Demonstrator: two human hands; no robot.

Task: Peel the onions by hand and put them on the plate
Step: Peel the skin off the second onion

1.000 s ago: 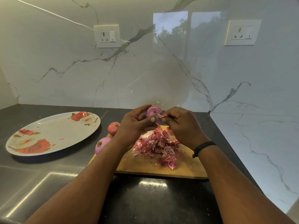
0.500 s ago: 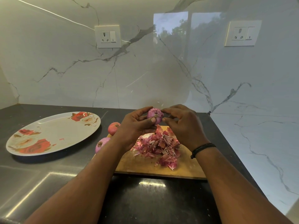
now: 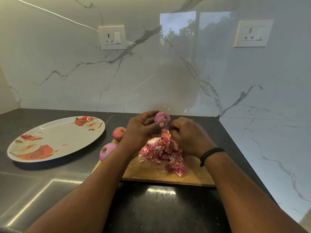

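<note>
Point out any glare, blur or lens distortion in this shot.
Head view: window reflection glares on the marble wall; bright streaks on the dark counter; right hand motion-blurred beside the sharp onion the left hand grips; wide-angle bending at edges.

no readable text, labels, brands or numbers anywhere in view

Glossy white marble wall (image 3: 151, 73) with two sockets (image 3: 112, 37); dark countertop (image 3: 159, 212) catching window light
</note>
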